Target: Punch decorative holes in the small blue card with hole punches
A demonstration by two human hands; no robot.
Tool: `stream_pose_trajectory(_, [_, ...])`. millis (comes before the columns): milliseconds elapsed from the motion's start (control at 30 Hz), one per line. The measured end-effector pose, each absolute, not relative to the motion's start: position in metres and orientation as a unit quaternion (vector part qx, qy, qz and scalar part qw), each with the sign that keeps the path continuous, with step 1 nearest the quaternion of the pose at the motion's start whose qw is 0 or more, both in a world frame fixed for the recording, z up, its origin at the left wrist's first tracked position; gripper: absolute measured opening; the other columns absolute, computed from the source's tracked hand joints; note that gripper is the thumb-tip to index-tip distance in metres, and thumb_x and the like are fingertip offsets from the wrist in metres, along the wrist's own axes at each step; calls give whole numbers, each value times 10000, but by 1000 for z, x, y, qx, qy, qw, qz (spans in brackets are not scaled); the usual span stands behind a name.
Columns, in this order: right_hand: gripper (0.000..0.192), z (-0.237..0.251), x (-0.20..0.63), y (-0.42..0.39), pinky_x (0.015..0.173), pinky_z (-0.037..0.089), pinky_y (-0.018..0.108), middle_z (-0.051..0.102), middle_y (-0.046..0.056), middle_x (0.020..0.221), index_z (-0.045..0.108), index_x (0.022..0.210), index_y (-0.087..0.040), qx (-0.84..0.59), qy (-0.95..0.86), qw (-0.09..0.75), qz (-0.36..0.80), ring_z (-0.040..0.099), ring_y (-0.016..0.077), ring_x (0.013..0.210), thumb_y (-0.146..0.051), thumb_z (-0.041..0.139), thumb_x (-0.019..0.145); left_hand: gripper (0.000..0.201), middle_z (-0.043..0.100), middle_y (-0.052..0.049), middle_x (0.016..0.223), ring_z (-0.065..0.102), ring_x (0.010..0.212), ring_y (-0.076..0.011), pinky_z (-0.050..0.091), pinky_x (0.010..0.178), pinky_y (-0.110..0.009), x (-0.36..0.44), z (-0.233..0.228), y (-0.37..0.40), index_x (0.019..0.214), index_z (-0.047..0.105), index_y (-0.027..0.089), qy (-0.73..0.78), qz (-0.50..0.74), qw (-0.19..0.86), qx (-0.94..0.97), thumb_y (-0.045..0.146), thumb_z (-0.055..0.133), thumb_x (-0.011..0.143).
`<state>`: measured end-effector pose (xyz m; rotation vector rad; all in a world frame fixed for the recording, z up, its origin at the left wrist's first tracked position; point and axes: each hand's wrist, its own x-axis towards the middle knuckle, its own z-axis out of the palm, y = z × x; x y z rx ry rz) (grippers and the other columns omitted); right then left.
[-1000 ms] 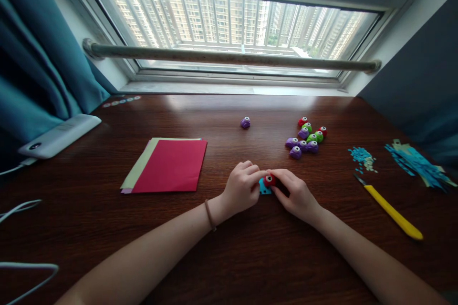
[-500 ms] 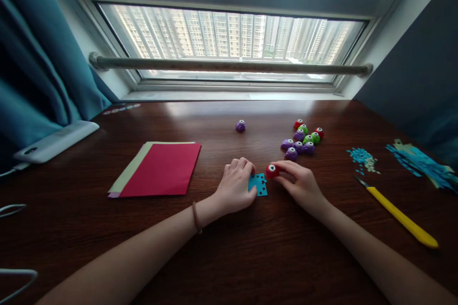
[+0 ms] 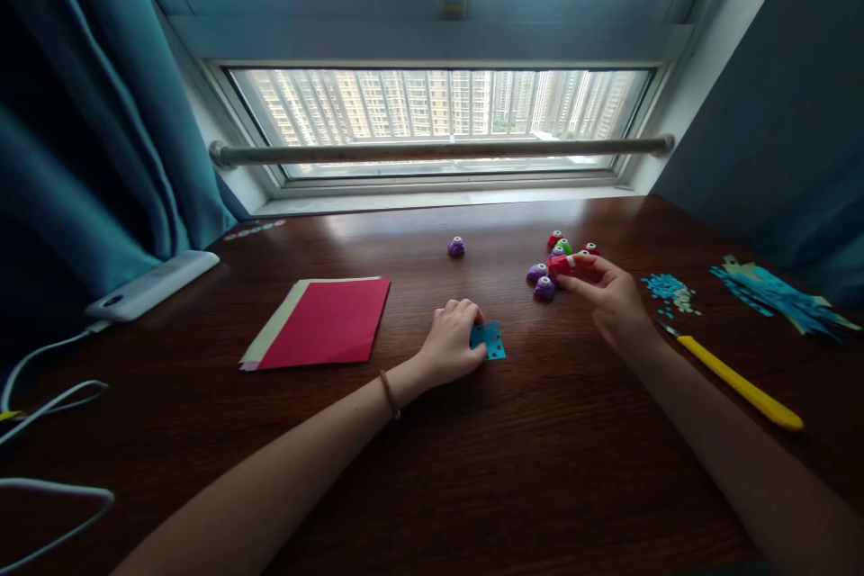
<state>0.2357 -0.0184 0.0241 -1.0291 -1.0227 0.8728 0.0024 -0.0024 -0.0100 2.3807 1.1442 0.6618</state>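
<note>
Red punch (image 3: pixel 562 265) pinched in R hand (image 3: pixel 609 299) fingertips, by punch pile (image 3: pixel 544 281) toward desk's far edge. L hand (image 3: pixel 451 344) fingers curled, pinning blue paper scrap (image 3: pixel 491 340) mid-desk. Punch prob light, hard plastic, grip sides; scrap flimsy.

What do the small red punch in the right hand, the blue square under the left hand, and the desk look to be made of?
Red punch: probably molded plastic, going by its glossy, saturated colour.
Blue square: thin paper, flat and matte, with small holes cut through it.
Desk: dark wood or wood-look laminate; grain streaks show under a semi-gloss that reflects the window light.
</note>
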Motion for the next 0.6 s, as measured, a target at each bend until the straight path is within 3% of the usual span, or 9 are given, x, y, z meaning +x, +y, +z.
stream_pose_trajectory(133, [383,23,274,-10,820,482,350,662,86,919,608,908,-138,-554,-486,630,245,623,217,876,-269,752,577,149,526,0,726,475,748,-190,324,736,-333,1,-12,-2,766,537,174,383,271,265,842,130,550,624])
stream_pose_trajectory(267, [270,2,293,-5,702,498,298,674,55,762,644,845,-149,-700,-561,411,165,642,198,717,-255,714,607,111,559,1,712,503,665,-148,375,637,-257,0,-12,0,790,570,160,366,304,346,809,160,531,685])
stream_pose_trajectory(333, [244,-8,291,-4,701,489,295,671,39,732,662,834,-170,-717,-583,355,141,637,197,706,-245,712,607,107,576,-7,712,519,654,-141,389,602,-234,0,-12,2,792,578,146,365,324,385,783,193,537,705])
stream_pose_trajectory(600, [263,-21,274,10,822,434,367,631,93,955,646,954,-166,-705,-620,344,15,576,254,894,-220,645,697,219,618,-52,743,556,666,-161,437,608,-251,4,-15,1,817,600,112,394,394,482,676,298,606,701])
